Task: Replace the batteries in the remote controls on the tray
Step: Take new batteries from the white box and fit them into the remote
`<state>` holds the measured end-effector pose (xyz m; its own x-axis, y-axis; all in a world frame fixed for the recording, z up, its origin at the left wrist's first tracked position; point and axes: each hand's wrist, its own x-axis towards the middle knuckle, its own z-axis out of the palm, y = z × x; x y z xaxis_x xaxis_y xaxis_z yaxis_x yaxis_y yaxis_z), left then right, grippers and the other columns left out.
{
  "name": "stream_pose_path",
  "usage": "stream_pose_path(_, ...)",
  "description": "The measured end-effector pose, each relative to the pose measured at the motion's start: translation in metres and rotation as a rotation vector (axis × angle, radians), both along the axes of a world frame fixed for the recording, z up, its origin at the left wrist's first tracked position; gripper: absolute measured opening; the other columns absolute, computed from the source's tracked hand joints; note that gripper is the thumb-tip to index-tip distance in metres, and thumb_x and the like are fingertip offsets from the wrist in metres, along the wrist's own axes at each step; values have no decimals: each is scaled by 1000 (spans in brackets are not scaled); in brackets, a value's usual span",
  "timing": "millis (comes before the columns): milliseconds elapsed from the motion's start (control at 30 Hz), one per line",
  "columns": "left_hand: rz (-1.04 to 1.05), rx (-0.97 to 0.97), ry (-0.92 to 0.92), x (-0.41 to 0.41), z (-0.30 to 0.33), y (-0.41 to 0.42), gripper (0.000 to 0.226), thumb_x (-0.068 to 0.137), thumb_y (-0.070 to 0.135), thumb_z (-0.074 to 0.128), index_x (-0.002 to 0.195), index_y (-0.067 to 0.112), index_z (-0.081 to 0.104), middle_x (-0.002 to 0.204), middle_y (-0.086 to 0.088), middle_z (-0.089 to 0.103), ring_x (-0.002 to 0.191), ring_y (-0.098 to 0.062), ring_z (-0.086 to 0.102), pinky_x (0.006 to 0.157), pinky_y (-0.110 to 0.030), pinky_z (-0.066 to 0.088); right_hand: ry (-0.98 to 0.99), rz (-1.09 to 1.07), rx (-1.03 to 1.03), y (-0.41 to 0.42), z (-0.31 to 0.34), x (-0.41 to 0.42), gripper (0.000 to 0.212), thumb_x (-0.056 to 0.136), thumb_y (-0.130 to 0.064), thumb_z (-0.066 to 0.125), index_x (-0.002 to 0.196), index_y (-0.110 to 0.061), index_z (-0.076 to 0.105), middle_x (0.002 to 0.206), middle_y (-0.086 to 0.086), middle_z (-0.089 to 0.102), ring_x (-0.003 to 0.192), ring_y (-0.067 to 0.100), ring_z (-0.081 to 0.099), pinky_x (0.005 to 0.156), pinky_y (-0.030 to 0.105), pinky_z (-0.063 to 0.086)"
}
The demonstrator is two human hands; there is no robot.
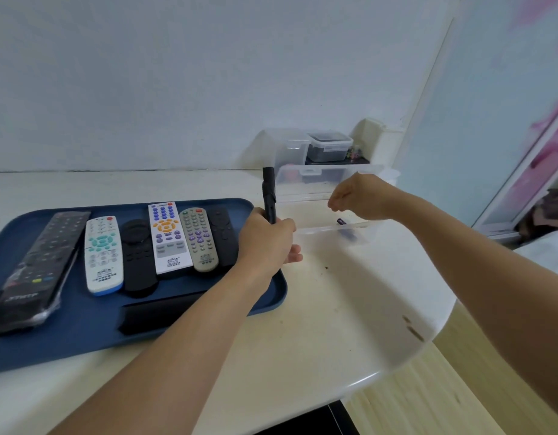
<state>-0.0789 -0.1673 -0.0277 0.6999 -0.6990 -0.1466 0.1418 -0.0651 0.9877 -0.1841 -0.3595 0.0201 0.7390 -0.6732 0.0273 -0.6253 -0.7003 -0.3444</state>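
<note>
My left hand (266, 238) grips a slim black remote (269, 194) and holds it upright just past the right edge of the blue tray (83, 334). Several remotes lie side by side on the tray: a long black one (36, 265), a white one with teal buttons (102, 254), a white one with orange buttons (168, 237) and a grey one (197, 240). My right hand (361, 196) hovers over a clear plastic box (331, 232), fingers loosely curled downward, holding nothing that I can see. A dark battery (345, 229) lies inside that box below the fingers.
A flat black piece (158, 312) lies at the front of the tray. Clear lidded containers (328, 146) stand against the wall behind the box. The cream table ends in a rounded edge (412, 350) on the right, above a wooden floor.
</note>
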Motion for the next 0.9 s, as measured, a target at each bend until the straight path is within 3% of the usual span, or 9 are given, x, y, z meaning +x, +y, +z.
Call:
stream_pose_path(133, 9, -4, 6, 0, -1, 0, 11, 96, 8, 58, 96, 16, 51, 107, -14, 61, 68, -26, 71, 51, -25, 55, 1, 117, 132, 20, 5, -9, 28, 96, -6, 51, 97, -17, 77, 95, -5, 76, 95, 12, 70, 86, 25, 55)
stream_pose_path(267, 9, -36, 34, 0, 2, 1, 12, 94, 5, 60, 99, 13, 52, 101, -13, 59, 65, -24, 68, 55, -31, 60, -61, 169, 185, 44, 8, -14, 27, 98, -10, 50, 101, -16, 77, 100, -4, 76, 100, 9, 69, 73, 7, 47)
stream_pose_path(367, 23, -77, 55, 1, 13, 12, 13, 94, 6, 62, 98, 13, 53, 93, -11, 58, 60, -21, 64, 54, -33, 61, -158, 201, 178, 73, 19, -10, 22, 99, -21, 57, 104, -16, 77, 99, -6, 76, 97, 6, 69, 84, 16, 52)
stream_pose_path(433, 64, -124, 105, 7, 23, 23, 10, 94, 7, 63, 97, 12, 55, 87, -9, 59, 53, -16, 61, 50, -31, 59, -209, 218, 87, 92, 23, -3, 24, 97, -25, 61, 104, -9, 76, 97, 2, 77, 92, 13, 71, 88, 26, 56)
stream_pose_path(533, 106, -183, 125, 31, 43, 48, 12, 94, 10, 64, 103, 5, 59, 83, -7, 59, 45, -13, 57, 46, -29, 54, -258, 276, 24, 128, 29, 17, 20, 96, -23, 62, 97, -9, 76, 85, 3, 75, 72, 13, 72, 72, 24, 58)
stream_pose_path(633, 112, -238, 103, 64, 64, 88, 9, 94, 11, 65, 95, 6, 57, 74, -7, 58, 45, -16, 56, 49, -31, 53, -286, 404, 98, 168, 32, 54, 14, 93, -18, 65, 91, -9, 75, 77, 2, 75, 66, 12, 72, 64, 24, 57)
stream_pose_path(733, 189, -219, 19, 107, 75, 140, 11, 94, 14, 66, 97, 7, 58, 71, -6, 58, 45, -18, 56, 50, -31, 53, -285, 551, 72, 208, 28, 106, 12, 88, -20, 71, 96, -14, 76, 82, 0, 76, 75, 13, 72, 75, 31, 58)
stream_pose_path(900, 440, -20, -299, 183, 67, 241, 10, 93, 16, 67, 96, 11, 59, 82, -7, 63, 49, -15, 59, 48, -27, 53, -291, 760, 58, 282, 13, 196, 34, 84, -24, 76, 116, -16, 69, 105, 1, 70, 94, 16, 67, 84, 30, 53)
